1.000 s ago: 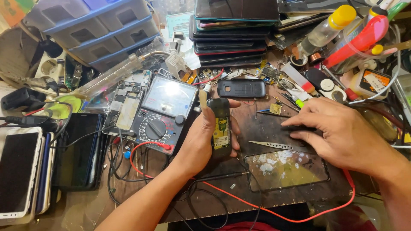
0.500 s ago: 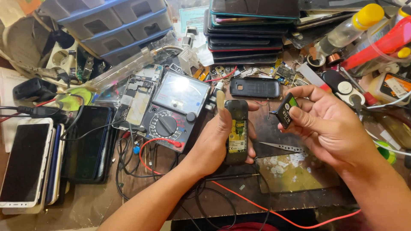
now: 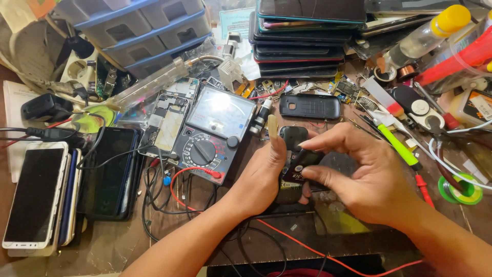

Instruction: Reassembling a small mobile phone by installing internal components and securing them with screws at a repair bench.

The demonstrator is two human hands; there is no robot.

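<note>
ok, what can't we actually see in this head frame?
- Small dark phone: head view, mostly covered by left hand and right hand.
- Small part at the right fingertips: too small to identify.
- Stack of phones: cut off by the top edge.
- Red wire: leaves at the bottom edge.

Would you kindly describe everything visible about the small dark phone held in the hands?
The small dark opened phone stands roughly upright above the worn wooden bench, cradled in the left hand. Its back is off. The right hand pinches a small dark part against it, hiding the middle.
</note>
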